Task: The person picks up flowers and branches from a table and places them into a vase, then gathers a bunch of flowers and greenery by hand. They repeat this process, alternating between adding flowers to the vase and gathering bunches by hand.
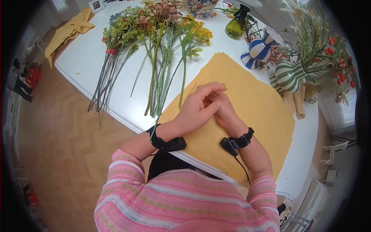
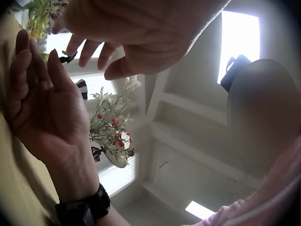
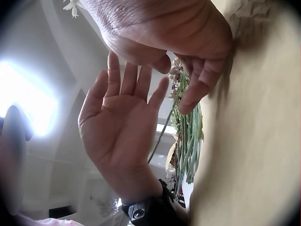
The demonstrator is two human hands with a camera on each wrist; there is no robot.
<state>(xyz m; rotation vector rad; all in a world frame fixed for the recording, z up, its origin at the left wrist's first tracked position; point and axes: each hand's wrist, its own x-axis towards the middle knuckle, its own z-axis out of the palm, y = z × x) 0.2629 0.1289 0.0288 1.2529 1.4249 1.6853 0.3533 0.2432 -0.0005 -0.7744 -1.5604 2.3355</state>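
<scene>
My left hand [image 1: 196,110] is held over a large sheet of yellow-brown paper [image 1: 255,112], palm inward, its fingers extended. Partly behind it in the head view is my right hand [image 1: 226,110], low over the same sheet. Neither hand holds anything. From the right wrist, the left palm shows bare with its fingers spread. In the left wrist view the right hand [image 2: 54,115] lies palm up with loosely bent fingers. Nearest on the left is a bunch of long-stemmed artificial-looking flowers [image 1: 156,65], its stems reaching the paper's left edge.
At the right stand a green-striped vase [image 1: 289,77] with white and red flowers and a blue-striped vase [image 1: 261,50]. Farther back are a green glass bottle [image 1: 235,27] and a floral-patterned pot [image 1: 201,7]. Crumpled yellow paper [image 1: 69,33] hangs over the far left corner of the white table [image 1: 83,58].
</scene>
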